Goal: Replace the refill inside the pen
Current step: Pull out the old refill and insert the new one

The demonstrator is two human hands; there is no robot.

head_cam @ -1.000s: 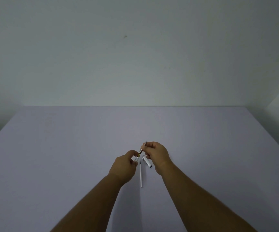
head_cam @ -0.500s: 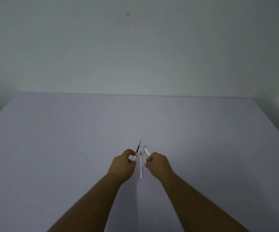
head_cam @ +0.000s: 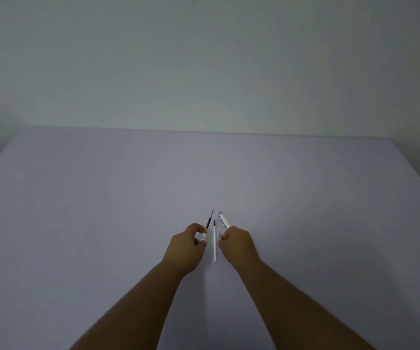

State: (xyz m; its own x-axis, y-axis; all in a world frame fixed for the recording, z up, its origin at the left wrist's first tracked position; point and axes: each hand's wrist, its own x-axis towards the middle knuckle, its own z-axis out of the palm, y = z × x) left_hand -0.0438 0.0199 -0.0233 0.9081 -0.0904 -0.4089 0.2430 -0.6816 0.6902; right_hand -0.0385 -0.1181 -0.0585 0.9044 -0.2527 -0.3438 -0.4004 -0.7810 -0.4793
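My left hand (head_cam: 186, 245) is closed around a white pen part with a dark refill (head_cam: 208, 221) sticking out of it, yellow-banded at its base and pointing away from me. My right hand (head_cam: 239, 245) grips the white upper barrel (head_cam: 224, 219) with its silver clip and cap end pointing away. A small silver piece shows at the right hand's fingertips. Between the two hands a thin white refill (head_cam: 215, 245) with a dark tip lies flat on the table, touching neither hand.
The pale lilac table (head_cam: 102, 210) stretches wide on all sides. Its far edge meets a plain light wall (head_cam: 203, 72). The right table edge runs diagonally at the far right.
The pen has come apart: my hands have moved away from each other, the left one holding the part with the exposed refill, the right one holding the upper barrel. The view has tilted down.
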